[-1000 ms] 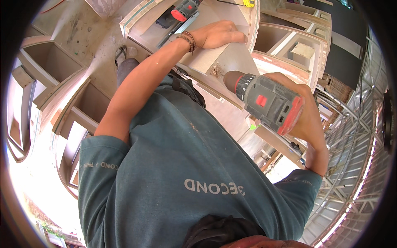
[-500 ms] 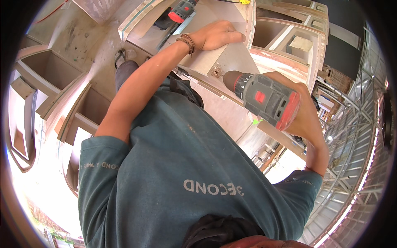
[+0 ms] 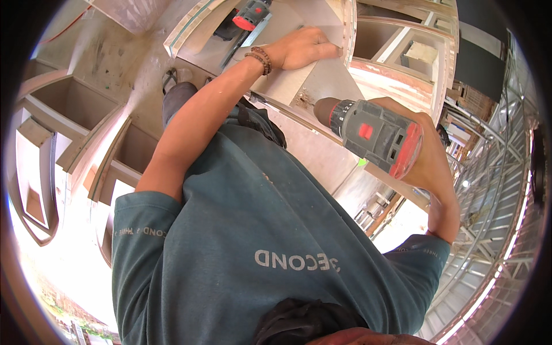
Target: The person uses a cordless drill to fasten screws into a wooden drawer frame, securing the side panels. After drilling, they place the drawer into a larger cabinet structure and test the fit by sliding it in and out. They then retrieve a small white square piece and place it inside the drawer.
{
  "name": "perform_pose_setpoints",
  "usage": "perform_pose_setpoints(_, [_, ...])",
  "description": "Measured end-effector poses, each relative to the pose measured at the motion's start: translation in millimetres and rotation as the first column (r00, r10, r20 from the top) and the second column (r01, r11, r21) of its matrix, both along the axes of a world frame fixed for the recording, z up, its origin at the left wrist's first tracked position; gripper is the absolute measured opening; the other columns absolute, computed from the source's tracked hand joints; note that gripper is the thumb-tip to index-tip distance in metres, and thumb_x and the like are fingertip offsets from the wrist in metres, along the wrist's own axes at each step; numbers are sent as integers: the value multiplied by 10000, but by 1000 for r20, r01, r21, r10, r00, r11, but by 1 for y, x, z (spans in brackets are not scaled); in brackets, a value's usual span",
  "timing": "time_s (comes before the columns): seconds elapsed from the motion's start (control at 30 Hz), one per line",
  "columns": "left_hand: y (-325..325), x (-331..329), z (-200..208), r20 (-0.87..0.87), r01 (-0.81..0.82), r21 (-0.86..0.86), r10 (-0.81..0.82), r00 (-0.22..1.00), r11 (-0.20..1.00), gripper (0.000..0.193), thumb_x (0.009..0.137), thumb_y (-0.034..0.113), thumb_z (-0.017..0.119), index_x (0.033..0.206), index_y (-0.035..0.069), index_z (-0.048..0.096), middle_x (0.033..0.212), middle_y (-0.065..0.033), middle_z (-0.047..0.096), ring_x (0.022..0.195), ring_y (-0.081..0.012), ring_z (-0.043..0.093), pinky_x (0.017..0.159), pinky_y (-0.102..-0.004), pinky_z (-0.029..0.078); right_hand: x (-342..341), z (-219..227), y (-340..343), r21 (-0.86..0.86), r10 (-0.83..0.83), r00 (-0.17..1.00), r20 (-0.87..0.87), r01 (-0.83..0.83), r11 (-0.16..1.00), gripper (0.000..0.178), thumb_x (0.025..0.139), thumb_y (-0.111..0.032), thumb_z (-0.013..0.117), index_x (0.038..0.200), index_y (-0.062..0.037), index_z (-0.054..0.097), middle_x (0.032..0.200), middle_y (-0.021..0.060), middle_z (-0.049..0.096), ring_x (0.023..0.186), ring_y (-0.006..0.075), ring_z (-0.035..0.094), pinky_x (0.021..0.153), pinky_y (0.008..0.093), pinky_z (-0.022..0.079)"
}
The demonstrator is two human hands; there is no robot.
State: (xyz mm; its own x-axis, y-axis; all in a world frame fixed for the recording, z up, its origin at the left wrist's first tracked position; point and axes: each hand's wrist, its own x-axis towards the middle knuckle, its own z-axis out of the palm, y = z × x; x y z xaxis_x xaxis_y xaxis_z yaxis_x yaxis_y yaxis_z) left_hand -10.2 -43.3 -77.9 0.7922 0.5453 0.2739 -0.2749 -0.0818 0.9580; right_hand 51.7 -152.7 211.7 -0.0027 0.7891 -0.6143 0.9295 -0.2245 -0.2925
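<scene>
In my right hand [image 3: 422,129] is a grey and red cordless drill [image 3: 374,132], its dark chuck pointing left toward the cabinet; most of the fingers are hidden behind the drill body. Beside the chuck, a small heap of wood shavings [image 3: 305,98] lies on the panel. My left hand [image 3: 305,49], with beaded bracelets at the wrist, rests on the pale wooden panel [image 3: 276,83] near the curved cabinet edge [image 3: 349,34]. Its fingers are bent and the thumb points right; what lies beneath them is hidden.
A second red and grey power tool [image 3: 251,14] lies inside the cabinet beyond my left forearm. Unfinished wooden cabinets stand at right [image 3: 397,52] and at left [image 3: 75,106]. Metal framing [image 3: 483,201] runs along the far right. My sandalled foot [image 3: 169,80] is on the stained floor.
The drill and my right hand have shifted slightly to the right. My left hand stays at nearly the same spot on the panel.
</scene>
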Motion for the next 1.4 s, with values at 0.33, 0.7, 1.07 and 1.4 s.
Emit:
perform_pose_setpoints(0.33, [-5,-35,28,-86,-243,-7,242,967,970,501,976,485,554,1053,14,707,914,-147,611,861,-283,584,798,-367,467,23,36,-101,185,-619,785,11,607,773,582,652,-95,797,1204,-18,630,1003,98,713,844,191,658,794,317,523])
perform_pose_setpoints(0.7, [-64,-101,103,-428,-147,434,347,835,889,757,772,359,801,1395,52,502,793,-99,606,662,-248,622,577,-369,500,26,-31,-245,415,-753,640,-155,733,538,605,718,-49,772,1282,7,560,1009,109,704,794,123,621,726,288,507])
perform_pose_setpoints(1.07, [-55,-169,107,-620,26,487,324,715,873,260,846,-12,576,1078,-7,695,638,-56,570,520,-149,541,528,-298,453,7,-33,-272,291,-804,306,-510,941,173,739,770,-59,792,1419,60,460,1098,132,697,822,137,618,743,289,490])
perform_pose_setpoints(1.4, [-25,-24,135,-169,37,791,160,973,611,160,898,81,676,1033,22,739,751,-105,626,651,-228,570,628,-323,465,15,-24,-194,335,-795,515,-321,847,413,599,784,-123,793,1323,31,582,1184,121,685,1005,180,652,884,319,521])
